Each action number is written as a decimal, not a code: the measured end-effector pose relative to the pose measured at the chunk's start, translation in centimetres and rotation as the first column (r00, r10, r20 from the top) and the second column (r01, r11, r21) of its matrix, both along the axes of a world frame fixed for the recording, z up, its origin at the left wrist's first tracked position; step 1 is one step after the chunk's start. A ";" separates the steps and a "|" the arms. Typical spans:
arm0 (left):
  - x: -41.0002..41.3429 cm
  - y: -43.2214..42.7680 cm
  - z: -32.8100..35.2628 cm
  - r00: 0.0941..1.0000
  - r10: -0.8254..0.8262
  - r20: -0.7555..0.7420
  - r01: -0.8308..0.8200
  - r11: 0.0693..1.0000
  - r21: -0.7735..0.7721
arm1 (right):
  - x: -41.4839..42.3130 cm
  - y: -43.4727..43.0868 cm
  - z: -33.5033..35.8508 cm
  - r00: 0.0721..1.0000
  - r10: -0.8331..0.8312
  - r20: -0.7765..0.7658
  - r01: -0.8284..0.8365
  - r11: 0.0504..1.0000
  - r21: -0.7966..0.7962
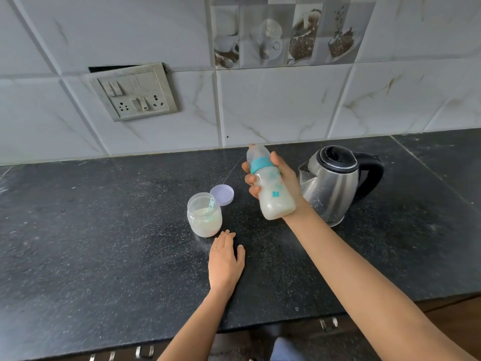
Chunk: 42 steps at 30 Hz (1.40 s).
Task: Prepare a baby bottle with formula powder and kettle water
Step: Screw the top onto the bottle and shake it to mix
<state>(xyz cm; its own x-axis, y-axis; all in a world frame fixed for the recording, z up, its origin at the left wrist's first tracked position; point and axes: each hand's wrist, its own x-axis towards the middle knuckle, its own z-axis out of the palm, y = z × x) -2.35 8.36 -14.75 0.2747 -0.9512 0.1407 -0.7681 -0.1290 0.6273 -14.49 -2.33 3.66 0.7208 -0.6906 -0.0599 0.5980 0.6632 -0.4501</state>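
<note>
Two hands are showing over our dark granite countertop (104,230). Our right hand (287,175) is gripping the capped baby bottle (272,188), fingers wrapped round it, holding it tilted in the air with milky liquid inside, just beside the steel electric kettle (330,186). Our left hand (225,259) is resting flat, fingers straight, beside the open formula jar (204,217), where a teal scoop (211,203) is standing in the powder. The lilac lid (222,195) is lying just behind the jar.
</note>
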 end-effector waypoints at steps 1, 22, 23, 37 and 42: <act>0.0 0.0 0.0 1.000 -0.002 0.001 0.002 1.000 0.003 | 0.3 0.0 0.2 0.998 -0.058 -0.038 0.059 0.998 0.037; 0.0 0.0 -0.2 1.000 0.006 0.012 -0.006 1.000 0.013 | -0.2 0.4 0.7 0.961 -0.264 -0.081 0.274 0.948 0.160; 0.0 0.0 -0.2 1.000 0.006 0.009 -0.006 1.000 0.014 | -0.4 0.3 0.4 0.967 -0.252 -0.047 0.256 0.958 0.127; -0.1 0.1 -0.1 1.000 0.005 0.015 -0.005 1.000 0.005 | -1.7 0.0 0.7 1.000 0.017 0.012 -0.015 0.984 -0.179; -0.1 0.1 -0.2 1.000 0.013 0.012 -0.013 1.000 -0.006 | -2.1 -1.9 0.5 0.975 -0.224 0.006 0.223 0.973 0.059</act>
